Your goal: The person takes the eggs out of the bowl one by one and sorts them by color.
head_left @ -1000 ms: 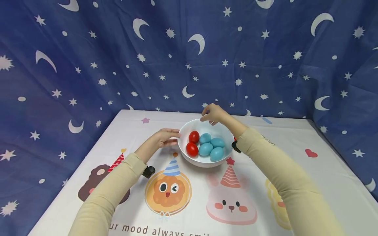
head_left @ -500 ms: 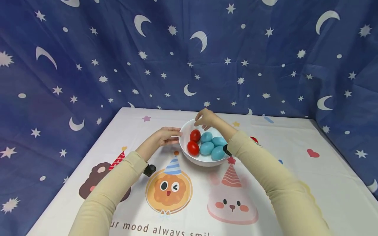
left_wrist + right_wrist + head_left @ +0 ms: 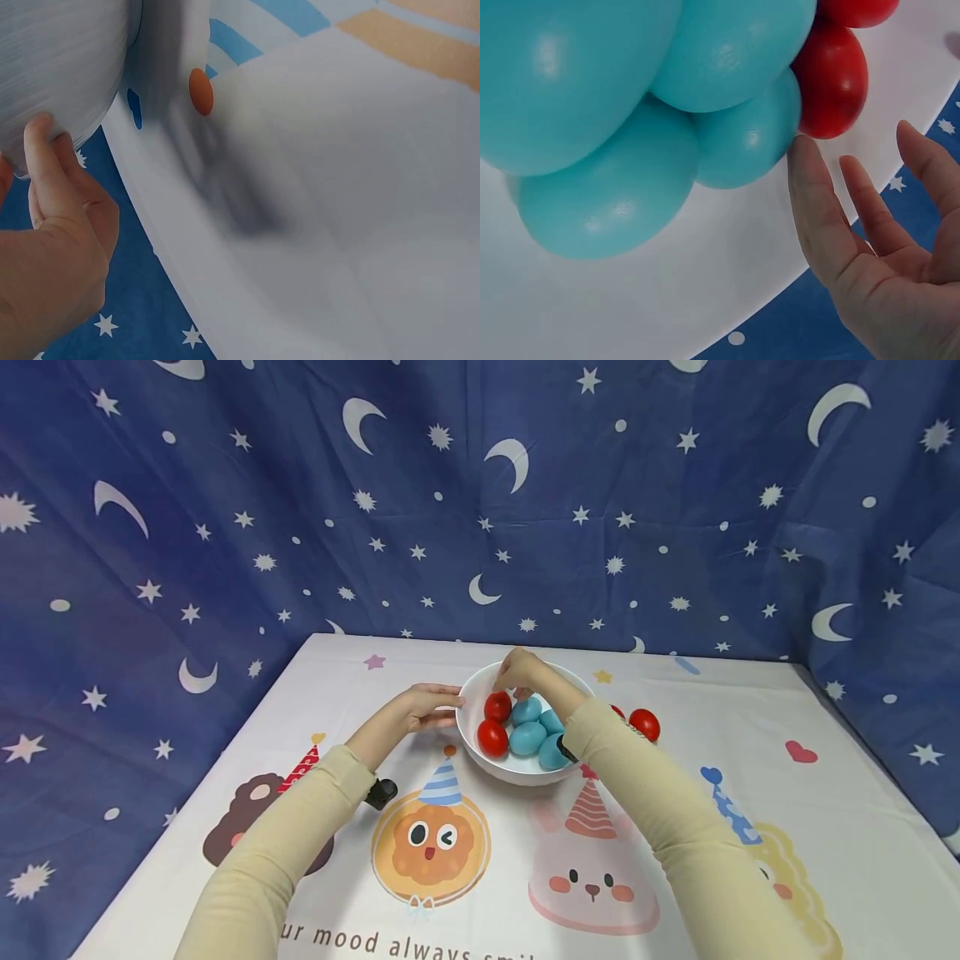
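A white bowl (image 3: 510, 774) on the table holds two red eggs, the upper one (image 3: 498, 707) and the lower one (image 3: 492, 739), and several light-blue eggs (image 3: 527, 738). My left hand (image 3: 420, 706) grips the bowl at its left rim; in the left wrist view its fingers (image 3: 49, 176) lie against the outer wall. Inside the bowl's far side is my right hand (image 3: 520, 672), right above the upper red egg. The right wrist view shows that hand (image 3: 885, 255) with its fingers spread, one fingertip between a red egg (image 3: 832, 82) and a blue egg (image 3: 750, 139).
Beside the right sleeve lies a red egg (image 3: 645, 724), with part of another red one (image 3: 617, 711) behind the forearm. A white cloth with cartoon prints covers the table (image 3: 360, 727). A blue curtain (image 3: 420, 510) with moons and stars hangs behind.
My right hand has moved left and down into the bowl, toward the upper red egg. The right forearm's shift reveals red eggs on the table. My left hand stays at the rim.
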A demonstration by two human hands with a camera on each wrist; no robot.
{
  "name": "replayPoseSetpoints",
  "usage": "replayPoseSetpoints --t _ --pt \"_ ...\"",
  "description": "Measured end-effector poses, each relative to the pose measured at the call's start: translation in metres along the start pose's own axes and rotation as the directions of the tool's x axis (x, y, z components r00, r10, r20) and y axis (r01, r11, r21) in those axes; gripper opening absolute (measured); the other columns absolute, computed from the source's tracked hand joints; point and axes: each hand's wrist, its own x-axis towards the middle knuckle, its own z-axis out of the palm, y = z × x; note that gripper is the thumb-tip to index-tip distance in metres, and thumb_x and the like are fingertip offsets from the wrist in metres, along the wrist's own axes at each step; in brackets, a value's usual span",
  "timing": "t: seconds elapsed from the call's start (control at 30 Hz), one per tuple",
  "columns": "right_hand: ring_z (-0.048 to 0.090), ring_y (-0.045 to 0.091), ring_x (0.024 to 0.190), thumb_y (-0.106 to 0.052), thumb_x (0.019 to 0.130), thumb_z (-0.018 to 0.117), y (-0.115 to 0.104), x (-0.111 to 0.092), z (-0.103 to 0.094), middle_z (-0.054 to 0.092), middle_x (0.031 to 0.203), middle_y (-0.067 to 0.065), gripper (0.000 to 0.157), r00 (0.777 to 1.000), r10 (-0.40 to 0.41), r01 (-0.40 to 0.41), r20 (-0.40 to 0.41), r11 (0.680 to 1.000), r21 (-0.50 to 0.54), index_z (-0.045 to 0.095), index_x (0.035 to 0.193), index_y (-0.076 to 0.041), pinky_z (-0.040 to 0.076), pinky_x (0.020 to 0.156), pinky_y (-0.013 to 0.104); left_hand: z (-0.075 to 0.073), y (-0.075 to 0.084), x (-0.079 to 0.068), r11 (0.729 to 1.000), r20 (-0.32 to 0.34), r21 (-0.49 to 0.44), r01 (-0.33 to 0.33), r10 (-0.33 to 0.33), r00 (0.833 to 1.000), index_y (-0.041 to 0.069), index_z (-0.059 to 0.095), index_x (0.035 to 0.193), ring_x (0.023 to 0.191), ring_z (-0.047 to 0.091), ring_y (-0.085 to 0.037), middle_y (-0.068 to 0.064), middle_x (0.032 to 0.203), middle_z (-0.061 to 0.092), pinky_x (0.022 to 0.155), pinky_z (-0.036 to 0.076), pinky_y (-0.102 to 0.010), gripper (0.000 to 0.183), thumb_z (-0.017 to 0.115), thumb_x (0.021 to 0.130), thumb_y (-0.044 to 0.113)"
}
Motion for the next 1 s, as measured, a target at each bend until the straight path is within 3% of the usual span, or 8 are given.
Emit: replayPoseSetpoints --t 0.2,0.37,0.63,0.77,1.0 --pt "0.058 0.028 0.089 -0.007 0.084 0.067 -0.001 0.007 0.007 0.056 0.099 0.014 0.024 0.999 0.039 -0.04 0.028 0.999 0.019 0.06 0.104 0.005 0.059 0.087 0.037 0.0 0.0 -0.001 1.0 0.009 0.003 -0.004 0.004 1.0 0.008 0.047 0.138 0.071 0.061 -0.007 -0.004 0.107 0.056 0.071 0.06 -0.018 0.049 0.06 0.091 0.007" --pt "0.055 0.022 0.081 -0.009 0.083 0.069 -0.001 0.012 0.013 0.056 0.095 0.011 0.025 0.997 0.062 -0.06 0.054 0.997 -0.042 0.059 0.102 0.003 0.061 0.084 0.034 0.0 0.0 -0.001 1.0 0.014 -0.003 -0.008 0.008 1.0 0.008 0.047 0.138 0.073 0.061 -0.008 -0.005 0.109 0.055 0.065 0.06 -0.017 0.049 0.061 0.091 0.007" --pt "0.055 0.018 0.079 -0.014 0.08 0.074 -0.006 0.013 0.021 0.06 0.092 0.009 0.028 0.993 0.047 -0.019 0.108 0.969 -0.248 0.062 0.1 0.001 0.06 0.083 0.028 0.0 -0.001 0.001 1.0 0.01 -0.015 -0.002 0.003 1.0 0.008 0.047 0.138 0.076 0.061 -0.01 -0.007 0.114 0.055 0.064 0.06 -0.017 0.049 0.061 0.091 0.006" --pt "0.056 0.02 0.084 -0.012 0.08 0.074 -0.009 0.008 0.022 0.062 0.099 0.011 0.032 0.992 0.035 -0.001 0.123 0.963 -0.269 0.062 0.106 0.002 0.059 0.088 0.03 0.0 -0.001 0.001 1.0 0.008 -0.018 -0.001 0.001 1.0 0.007 0.048 0.137 0.075 0.061 -0.01 -0.007 0.111 0.056 0.063 0.06 -0.018 0.048 0.061 0.091 0.006" --pt "0.055 0.02 0.084 -0.009 0.08 0.073 -0.01 0.006 0.02 0.059 0.093 0.01 0.025 0.994 0.001 0.027 0.109 0.966 -0.256 0.062 0.1 0.0 0.06 0.084 0.031 0.0 0.001 0.0 1.0 0.014 -0.021 -0.002 0.002 1.0 0.007 0.048 0.137 0.071 0.061 -0.008 -0.003 0.1 0.058 0.062 0.06 -0.017 0.048 0.061 0.091 0.006"
